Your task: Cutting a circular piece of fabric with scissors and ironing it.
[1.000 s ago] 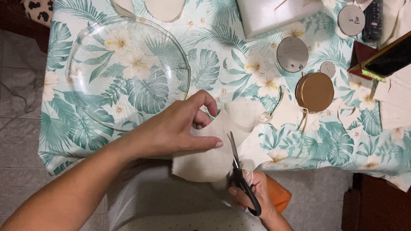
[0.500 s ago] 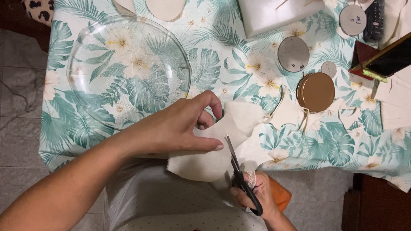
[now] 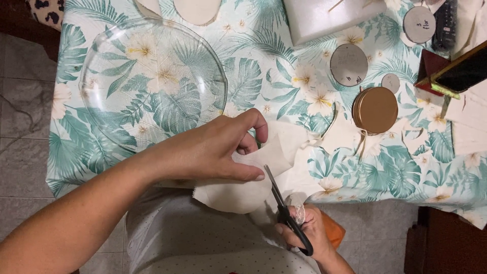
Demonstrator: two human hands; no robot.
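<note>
Across the top of the view spreads a table (image 3: 284,114) under a leaf-print cloth, with a big clear glass plate (image 3: 152,81) on its left part and a round gold tin (image 3: 375,109) well to the right. At the near edge lies a piece of cream fabric (image 3: 238,190), pinched between thumb and fingers of the left hand (image 3: 213,152). Just right of it, the right hand (image 3: 309,233) grips black scissors (image 3: 284,213), blades nearly closed at the fabric's edge

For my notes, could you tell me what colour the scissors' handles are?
Black. The scissors show best in the head view, held in the right hand.
</note>
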